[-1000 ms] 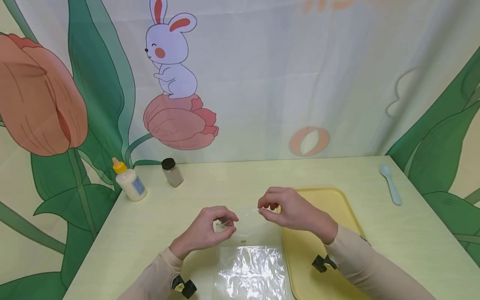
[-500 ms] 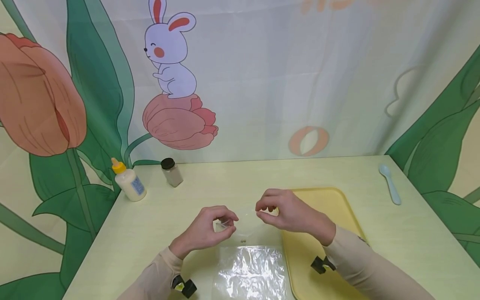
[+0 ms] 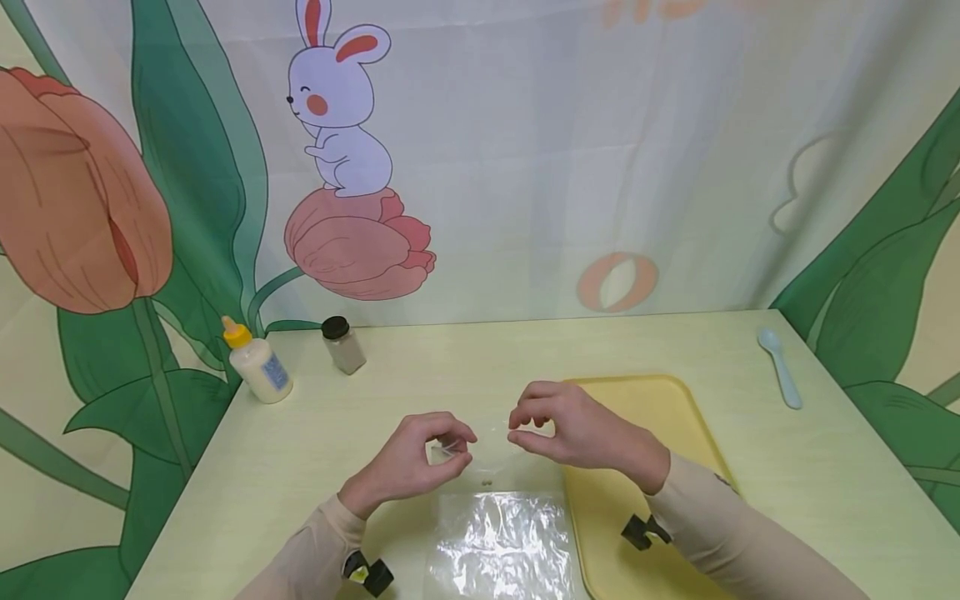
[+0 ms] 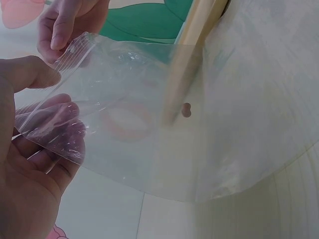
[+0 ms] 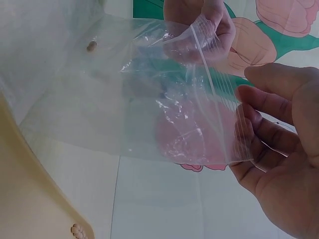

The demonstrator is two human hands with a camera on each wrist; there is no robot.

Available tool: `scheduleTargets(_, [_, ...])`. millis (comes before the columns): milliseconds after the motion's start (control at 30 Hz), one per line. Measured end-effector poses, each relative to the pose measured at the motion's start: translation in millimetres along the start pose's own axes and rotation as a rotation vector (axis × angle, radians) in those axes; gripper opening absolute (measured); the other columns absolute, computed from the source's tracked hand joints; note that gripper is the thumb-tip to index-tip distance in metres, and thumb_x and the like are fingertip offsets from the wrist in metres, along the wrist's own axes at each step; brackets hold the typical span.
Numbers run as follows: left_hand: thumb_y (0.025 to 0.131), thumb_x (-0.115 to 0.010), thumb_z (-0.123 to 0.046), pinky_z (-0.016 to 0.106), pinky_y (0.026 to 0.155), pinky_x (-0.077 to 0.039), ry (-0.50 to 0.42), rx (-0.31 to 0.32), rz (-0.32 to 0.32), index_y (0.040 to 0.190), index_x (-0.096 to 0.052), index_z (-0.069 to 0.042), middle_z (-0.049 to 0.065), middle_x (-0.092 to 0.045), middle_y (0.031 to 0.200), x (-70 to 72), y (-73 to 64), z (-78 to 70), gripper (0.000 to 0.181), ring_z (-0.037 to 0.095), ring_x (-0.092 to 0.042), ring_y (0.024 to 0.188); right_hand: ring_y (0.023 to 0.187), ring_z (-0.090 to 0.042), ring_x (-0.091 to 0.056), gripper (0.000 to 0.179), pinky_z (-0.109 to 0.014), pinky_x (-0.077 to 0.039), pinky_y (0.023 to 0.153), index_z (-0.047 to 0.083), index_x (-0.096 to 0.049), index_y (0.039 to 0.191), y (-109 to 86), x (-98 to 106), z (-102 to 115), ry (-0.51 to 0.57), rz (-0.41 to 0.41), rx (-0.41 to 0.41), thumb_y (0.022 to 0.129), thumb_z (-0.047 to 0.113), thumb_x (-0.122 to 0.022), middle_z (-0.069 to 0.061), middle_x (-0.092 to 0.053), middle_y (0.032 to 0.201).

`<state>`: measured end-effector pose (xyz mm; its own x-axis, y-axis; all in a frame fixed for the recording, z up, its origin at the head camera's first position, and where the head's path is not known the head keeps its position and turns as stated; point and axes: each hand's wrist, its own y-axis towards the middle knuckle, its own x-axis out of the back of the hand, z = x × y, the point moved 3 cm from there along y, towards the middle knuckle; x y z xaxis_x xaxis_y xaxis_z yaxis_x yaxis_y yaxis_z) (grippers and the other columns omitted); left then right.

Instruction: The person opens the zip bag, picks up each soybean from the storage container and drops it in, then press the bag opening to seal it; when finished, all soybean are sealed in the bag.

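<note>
A clear zip bag (image 5: 149, 94) hangs between my two hands, its ribbed mouth edge toward me in both wrist views. My left hand (image 3: 416, 454) grips one side of that mouth, thumb (image 4: 45, 74) at the zip strip and fingers behind the film. At the opposite side, my right hand (image 3: 573, 425) holds the edge with curled fingers; some fingertips show at the film in the right wrist view. Near the bag's bottom sits a small brown, two-lobed piece (image 4: 186, 110), peanut-like in shape. The bag itself is barely visible in the head view.
Shiny clear plastic (image 3: 502, 542) lies at the table's near side, beside a yellow tray (image 3: 686, 417) under my right arm. A small knobbly brown piece (image 5: 77, 230) shows at the tray. Behind stand a glue bottle (image 3: 260, 367) and black-capped jar (image 3: 345, 348); a blue spoon (image 3: 782, 371) lies right.
My right hand has shifted slightly down and left along the bag's edge, its thumb and forefinger spreading a little. The left hand has stayed in place.
</note>
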<state>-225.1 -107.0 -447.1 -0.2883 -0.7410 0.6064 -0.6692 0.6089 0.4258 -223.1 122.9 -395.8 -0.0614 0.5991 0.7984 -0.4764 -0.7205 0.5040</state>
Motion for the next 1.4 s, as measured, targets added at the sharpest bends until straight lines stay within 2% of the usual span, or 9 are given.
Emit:
scheduleTargets(400, [0.083, -0.070, -0.009, 0.024, 0.072, -0.054, 0.005, 0.024, 0.007, 0.097, -0.070, -0.012, -0.011, -0.064, 0.083, 0.6, 0.8, -3.4, 0.014, 0.003, -0.060, 0.076, 0.075, -0.008, -0.059, 0.006, -0.020, -0.052, 0.066, 0.015, -0.073, 0.088, -1.6, 3.2, -2.9, 0.009, 0.001, -0.027, 0.090, 0.019, -0.069, 0.007, -0.063, 0.087])
scheduleTargets(633, [0.083, -0.070, -0.009, 0.024, 0.072, -0.055, 0.008, 0.022, 0.005, 0.096, -0.070, -0.013, -0.011, -0.064, 0.083, 1.2, 2.1, -2.8, 0.013, 0.004, -0.060, 0.075, 0.073, -0.005, -0.056, 0.003, -0.026, -0.052, 0.061, 0.017, -0.072, 0.090, -3.8, 11.0, -8.9, 0.021, -0.009, -0.098, 0.087, 0.016, -0.072, 0.008, -0.064, 0.088])
scheduleTargets(933, [0.083, -0.071, -0.005, 0.027, 0.072, -0.055, 0.005, 0.009, -0.011, 0.097, -0.070, -0.011, -0.005, -0.066, 0.082, -0.4, 0.2, -2.1, 0.016, 0.007, -0.060, 0.075, 0.070, -0.004, -0.054, 0.005, -0.024, -0.051, 0.061, 0.018, -0.071, 0.090, -11.2, 15.1, -26.2, 0.021, -0.047, -0.188, 0.086, 0.015, -0.073, 0.012, -0.063, 0.083])
scheduleTargets(1067, [0.080, -0.071, 0.000, 0.029, 0.072, -0.055, 0.013, 0.012, -0.021, 0.095, -0.070, -0.005, 0.001, -0.066, 0.080, 0.0, 0.3, -9.2, 0.016, 0.012, -0.061, 0.073, 0.069, -0.007, -0.055, 0.006, -0.024, -0.051, 0.062, 0.016, -0.071, 0.089, -14.7, 14.5, -35.4, 0.009, -0.064, -0.205, 0.085, 0.012, -0.073, 0.011, -0.062, 0.079])
scheduleTargets(1167, [0.079, -0.070, 0.003, 0.030, 0.071, -0.056, 0.010, 0.010, -0.026, 0.093, -0.069, -0.003, 0.004, -0.066, 0.079, 3.8, 2.5, -21.6, 0.015, 0.017, -0.061, 0.072, 0.068, -0.008, -0.055, 0.005, -0.024, -0.051, 0.062, 0.015, -0.071, 0.088, -17.1, 14.8, -40.5, 0.005, -0.062, -0.224, 0.085, 0.011, -0.073, 0.010, -0.061, 0.078])
scheduleTargets(1300, [0.079, -0.070, 0.005, 0.030, 0.071, -0.056, 0.006, 0.004, -0.029, 0.092, -0.069, -0.004, 0.005, -0.065, 0.078, 9.3, 5.5, -38.0, 0.016, 0.018, -0.061, 0.071, 0.067, -0.010, -0.055, 0.004, -0.027, -0.051, 0.061, 0.012, -0.071, 0.089, -20.1, 15.2, -46.7, -0.011, -0.049, -0.255, 0.085, 0.011, -0.073, 0.008, -0.061, 0.078])
scheduleTargets(1400, [0.079, -0.069, 0.005, 0.030, 0.072, -0.055, 0.001, -0.005, -0.030, 0.092, -0.069, -0.001, 0.005, -0.065, 0.078, 10.2, 6.1, -41.8, 0.015, 0.017, -0.061, 0.071, 0.067, -0.013, -0.056, 0.005, -0.025, -0.049, 0.061, 0.011, -0.071, 0.089, -22.7, 14.1, -52.8, -0.032, -0.044, -0.281, 0.085, 0.010, -0.073, 0.008, -0.060, 0.078])
